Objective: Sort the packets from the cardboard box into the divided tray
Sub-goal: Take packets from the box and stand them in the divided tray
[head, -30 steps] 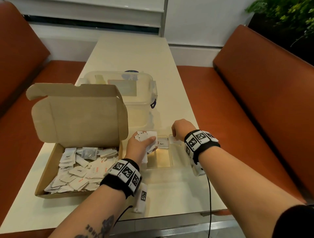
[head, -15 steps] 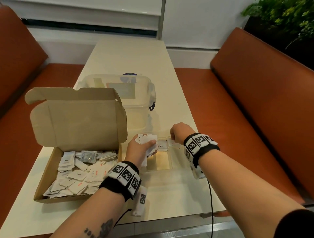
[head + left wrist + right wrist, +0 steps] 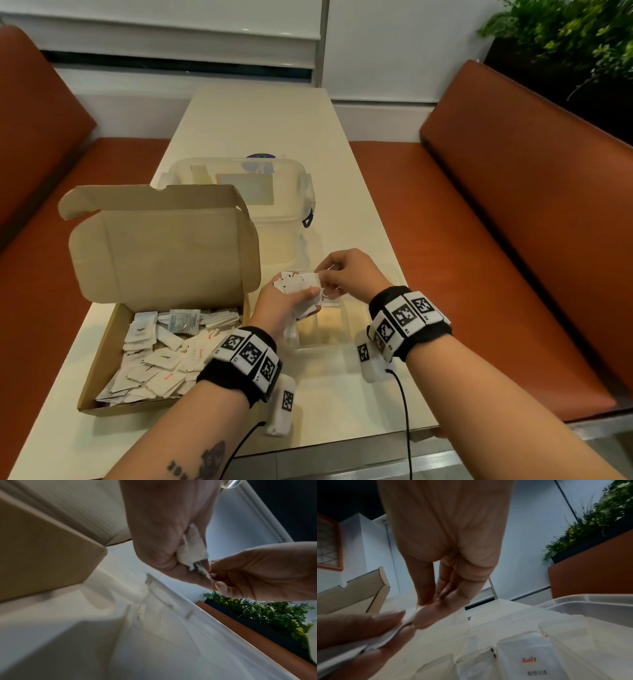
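1. Orange benches flanked the pale counter [image 3: 342, 394].
2. Left hand [image 3: 279, 305] clutched a wad of packets [image 3: 298, 286] above the divided tray [image 3: 325, 344].
3. Right hand [image 3: 349, 274] pinched one packet's edge.
4. Cardboard box [image 3: 102, 363] lay near-left, full.

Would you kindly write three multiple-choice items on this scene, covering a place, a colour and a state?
1. Where is the cardboard box?
A. left of the divided tray
B. right of it
C. on the bench

2. What colour is the word "Salt" on the packet in the tray?
A. blue
B. red
C. green

3. What is the left hand doing?
A. lying flat on the table
B. holding a bunch of packets
C. closing the box lid

Key: 1 A, the head view shows the box to the tray's left; 2 B, red lettering in the right wrist view; 3 B, fingers curl round the bunch.
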### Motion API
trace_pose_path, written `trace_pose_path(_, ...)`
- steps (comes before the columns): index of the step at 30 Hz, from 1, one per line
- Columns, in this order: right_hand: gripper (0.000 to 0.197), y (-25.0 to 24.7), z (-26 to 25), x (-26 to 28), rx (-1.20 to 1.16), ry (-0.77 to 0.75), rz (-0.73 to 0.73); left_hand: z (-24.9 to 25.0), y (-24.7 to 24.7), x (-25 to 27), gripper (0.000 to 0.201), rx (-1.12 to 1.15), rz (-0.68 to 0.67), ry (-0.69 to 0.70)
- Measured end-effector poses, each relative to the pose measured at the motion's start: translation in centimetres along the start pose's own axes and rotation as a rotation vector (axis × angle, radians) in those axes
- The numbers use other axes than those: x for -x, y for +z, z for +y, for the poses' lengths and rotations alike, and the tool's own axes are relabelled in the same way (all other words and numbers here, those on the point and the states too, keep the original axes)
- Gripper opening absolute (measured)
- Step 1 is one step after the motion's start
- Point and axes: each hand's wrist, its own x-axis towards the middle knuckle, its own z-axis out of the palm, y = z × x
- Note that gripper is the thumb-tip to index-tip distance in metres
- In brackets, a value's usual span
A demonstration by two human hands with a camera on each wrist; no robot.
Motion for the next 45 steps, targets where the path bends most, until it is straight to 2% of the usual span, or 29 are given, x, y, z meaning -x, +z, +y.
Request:
trace_pose_path(2, 0.002, 0.1, 0.1, 0.2, -0.069, 0.003, 0.014, 0.2, -0.1, 0.1, 0.028, 0.002, -0.005, 0.005)
trace_pose_path(5, 0.011, 0.3, 0.2, 0.4, -0.057, -0.021, 0.003, 0.5, 0.0, 0.4, 0.030, 0.006, -0.048, -0.006)
trace_pose_path(8, 0.012, 0.2, 0.4, 0.4, -0.053, -0.030, 0.036, 0.9, 0.1, 0.7, 0.028, 0.119, -0.069, -0.047)
trace_pose_path(15, 0.011, 0.1, 0.4, 0.5, -0.159, 0.051, 0.072, 1.4, -0.3, 0.5, 0.042, 0.243, 0.005, -0.073)
trace_pose_path(18, 0.010, 0.0, 0.5, 0.5, -0.221, 0.068, 0.093, 1.4, -0.4, 0.4, 0.038, 0.234, 0.017, -0.054)
trace_pose_path(20, 0.012, 0.0, 0.6, 0.6, -0.229, 0.050, 0.075, 1.4, -0.3, 0.5, 0.029, 0.177, -0.023, -0.039)
trace_pose_path(22, 0.018, -0.1, 0.6, 0.6, -0.209, 0.026, 0.056, 1.4, -0.1, 0.5, 0.018, 0.120, -0.023, -0.020)
trace_pose_path(27, 0.011, -0.8, 0.4, 0.6, -0.083, 0.000, 0.019, 1.2, 0.0, 0.0, 0.015, 0.003, 0.090, 0.049)
trace_pose_path(31, 0.007, -1.6, 0.1, 0.6, 0.034, -0.005, 0.001, 1.3, 0.3, 0.1, 0.029, -0.009, 0.065, 0.032)
trace_pose_path(33, 0.008, -1.8, 0.0, 0.6, 0.063, -0.006, -0.003, 1.1, 0.5, 0.1, 0.034, -0.084, 0.045, 0.051)
trace_pose_path(40, 0.013, -1.3, 0.9, 1.2, -0.079, 0.113, -0.063, 0.7, 0.7, 0.3, 0.031, -0.118, 0.099, 0.099)
trace_pose_path(42, 0.011, -1.4, 1.1, 1.2, -0.029, 0.083, -0.031, 0.5, 0.7, 0.3, 0.030, -0.127, 0.094, 0.084)
trace_pose_path(45, 0.006, -2.2, 1.1, 0.7, 0.180, 0.025, 0.057, 0.3, 0.6, 0.8, 0.036, -0.093, 0.078, 0.043)
